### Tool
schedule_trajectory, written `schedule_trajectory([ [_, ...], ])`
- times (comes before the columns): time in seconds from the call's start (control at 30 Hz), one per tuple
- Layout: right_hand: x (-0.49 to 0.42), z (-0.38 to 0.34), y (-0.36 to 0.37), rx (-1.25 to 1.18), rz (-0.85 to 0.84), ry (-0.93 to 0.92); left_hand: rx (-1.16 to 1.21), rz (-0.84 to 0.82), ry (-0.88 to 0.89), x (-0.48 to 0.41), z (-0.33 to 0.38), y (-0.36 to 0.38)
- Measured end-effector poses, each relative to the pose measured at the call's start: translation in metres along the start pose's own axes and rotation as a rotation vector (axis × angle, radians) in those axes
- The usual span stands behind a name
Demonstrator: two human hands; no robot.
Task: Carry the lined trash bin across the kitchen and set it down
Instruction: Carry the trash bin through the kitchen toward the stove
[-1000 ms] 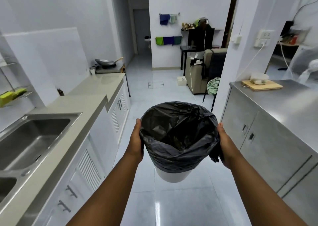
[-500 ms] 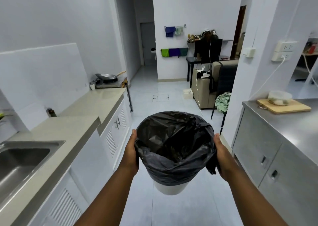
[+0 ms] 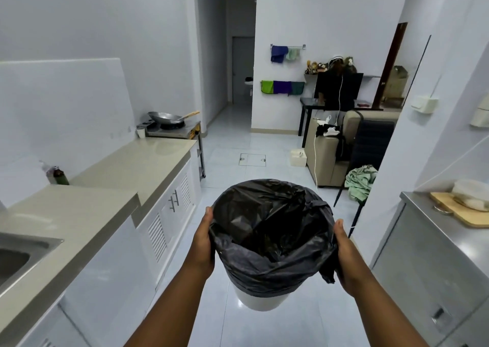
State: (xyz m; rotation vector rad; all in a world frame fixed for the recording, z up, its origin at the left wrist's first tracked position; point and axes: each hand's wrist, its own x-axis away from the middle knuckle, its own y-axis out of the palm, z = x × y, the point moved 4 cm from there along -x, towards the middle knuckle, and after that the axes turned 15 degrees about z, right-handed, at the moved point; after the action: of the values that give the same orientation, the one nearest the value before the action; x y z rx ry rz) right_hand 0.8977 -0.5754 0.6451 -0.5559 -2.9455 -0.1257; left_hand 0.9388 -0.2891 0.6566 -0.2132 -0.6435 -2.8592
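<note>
A white trash bin (image 3: 260,300) lined with a black plastic bag (image 3: 272,235) hangs in the air in front of me, above the tiled floor. My left hand (image 3: 202,243) presses against the bag on the bin's left side. My right hand (image 3: 349,256) grips the right side, over a loose tail of the bag. The bag's mouth is open and folded over the rim; only the bin's white bottom shows below it.
A beige counter (image 3: 127,172) with white cabinets and a sink (image 3: 16,256) runs along the left. A steel cabinet (image 3: 434,262) with a cutting board (image 3: 465,214) stands on the right. Ahead are a wok (image 3: 165,118) on a stove, a sofa (image 3: 328,156), a chair with green cloth (image 3: 361,181), and a hallway.
I have walked forward along the aisle with the bin held in both hands. The sink has slid back toward the left edge, and the stove and sofa are closer.
</note>
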Motion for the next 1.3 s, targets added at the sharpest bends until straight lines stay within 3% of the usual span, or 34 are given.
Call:
schedule_trajectory([
  [0.6,-0.276,-0.045,0.126,-0.073,0.066,0.026,-0.034,-0.084,-0.016,-0.323,0.045,0.075],
  [1.3,-0.690,-0.080,0.148,0.014,-0.041,0.083,-0.083,0.026,0.059,-0.648,0.015,0.252],
])
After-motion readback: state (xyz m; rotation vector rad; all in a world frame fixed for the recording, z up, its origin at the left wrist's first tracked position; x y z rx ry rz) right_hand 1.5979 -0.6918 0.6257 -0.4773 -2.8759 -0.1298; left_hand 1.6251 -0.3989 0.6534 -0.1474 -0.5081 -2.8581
